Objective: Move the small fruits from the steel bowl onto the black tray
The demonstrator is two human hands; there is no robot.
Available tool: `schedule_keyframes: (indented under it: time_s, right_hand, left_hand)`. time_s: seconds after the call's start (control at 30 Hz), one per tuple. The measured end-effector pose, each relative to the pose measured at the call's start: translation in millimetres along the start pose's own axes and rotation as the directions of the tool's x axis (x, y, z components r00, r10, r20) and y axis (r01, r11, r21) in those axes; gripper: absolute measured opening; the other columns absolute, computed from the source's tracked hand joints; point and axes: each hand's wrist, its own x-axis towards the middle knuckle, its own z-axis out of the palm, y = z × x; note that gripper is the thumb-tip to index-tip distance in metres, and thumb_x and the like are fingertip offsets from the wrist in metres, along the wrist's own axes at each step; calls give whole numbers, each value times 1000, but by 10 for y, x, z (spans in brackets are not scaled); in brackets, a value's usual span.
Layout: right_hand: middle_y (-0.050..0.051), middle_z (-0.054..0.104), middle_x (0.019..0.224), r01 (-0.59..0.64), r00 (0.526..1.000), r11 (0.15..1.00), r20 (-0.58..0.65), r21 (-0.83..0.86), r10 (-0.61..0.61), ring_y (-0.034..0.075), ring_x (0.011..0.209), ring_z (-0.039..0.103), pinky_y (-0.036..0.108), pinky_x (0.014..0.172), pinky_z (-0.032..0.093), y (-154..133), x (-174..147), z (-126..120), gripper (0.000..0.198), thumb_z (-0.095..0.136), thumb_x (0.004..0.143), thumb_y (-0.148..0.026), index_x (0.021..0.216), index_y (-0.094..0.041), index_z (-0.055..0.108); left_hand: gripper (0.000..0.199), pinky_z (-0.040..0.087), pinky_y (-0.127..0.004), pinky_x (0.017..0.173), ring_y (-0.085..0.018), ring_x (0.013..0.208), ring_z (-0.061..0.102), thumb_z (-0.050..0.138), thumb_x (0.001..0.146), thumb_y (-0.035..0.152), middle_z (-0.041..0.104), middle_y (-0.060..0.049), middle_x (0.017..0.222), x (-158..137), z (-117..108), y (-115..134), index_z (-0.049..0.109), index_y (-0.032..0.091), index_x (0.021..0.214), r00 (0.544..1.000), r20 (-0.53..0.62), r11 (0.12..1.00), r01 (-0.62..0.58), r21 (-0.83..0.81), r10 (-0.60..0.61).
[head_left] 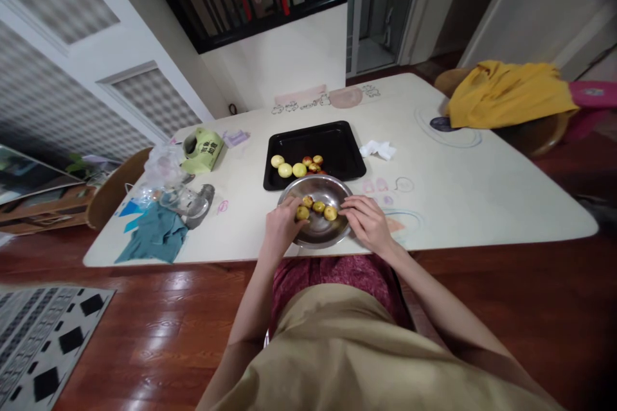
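Mottled fruits (318, 207) grouped inside a metal bowl (322, 237)

At the bowl's left side, one fruit (302, 212) is bracketed by the left hand (282, 226); whether pinched cannot be told. At its right side, the right hand (369, 221) is held loosely extended, another fruit (330, 212) lying just inward.
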Motion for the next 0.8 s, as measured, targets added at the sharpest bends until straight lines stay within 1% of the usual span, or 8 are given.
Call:
schedule_keyframes:
  time_s: [0.13,0.27,0.37,0.47,0.53,0.63,0.7,0.8]
  right_hand:
    - [9,80,100,-1,1000,1000,-5,10,2,28,106,72,51,94,59,-4,-4,-2,28,52,106,-25,101,-24,80]
    - [9,80,100,7,1000,1000,-15,-2,-7,27,105,72,49,92,59,-14,4,0,29,51,107,-24,99,-23,79]
    - [8,80,99,20,999,1000,-30,-4,-20,27,105,72,48,91,58,-20,10,8,29,51,107,-24,98,-23,78]
    - [9,79,97,39,998,999,-54,-17,-40,26,103,72,47,89,59,-23,8,15,28,52,107,-23,97,-22,78]
    - [9,80,98,27,999,999,-45,-17,-28,26,103,72,47,90,59,-21,4,13,28,52,107,-23,97,-22,78]
    - [9,80,100,-3,1000,1000,-19,-7,3,27,105,72,48,91,58,-17,-2,-1,29,51,107,-24,98,-23,78]
    - [9,80,101,2,1000,1000,-15,-6,-2,27,106,72,48,91,58,-16,-2,-12,28,51,106,-23,99,-23,79]
    - [9,79,102,11,1000,1000,-23,-4,-11,28,107,72,48,91,59,-21,0,-27,28,51,106,-22,102,-23,78]
  left_hand:
    - [29,53,-33,69,-27,90,73,84,86,26,75,-6,113,34,5,8,67,27,110,999,43,999,-6,51,4]
    - [26,54,-35,72,-30,96,73,81,88,24,75,-7,116,38,-25,51,68,27,110,996,84,997,34,72,-40]
    - [24,56,-37,75,-31,100,73,78,90,23,75,-7,118,18,-36,70,69,27,112,995,84,997,58,52,-62]
    - [22,58,-37,77,-29,100,73,77,92,23,75,-6,117,-12,-31,56,70,27,113,998,41,999,52,-4,-52]
    - [20,60,-37,81,-28,101,73,76,94,25,75,-6,117,-36,-22,31,70,28,113,999,-28,997,15,-72,-17]
    - [15,61,-40,92,-26,107,73,70,99,32,76,-6,117,-77,8,-24,70,27,113,978,-193,967,-119,-223,76]
    - [16,60,-42,102,-25,114,72,66,103,35,76,-7,119,-110,52,-77,70,25,115,937,-331,918,-228,-324,116]
    - [21,58,-46,106,-25,118,71,55,108,35,76,-10,118,-157,160,-182,71,23,115,854,-518,859,-304,-412,54]
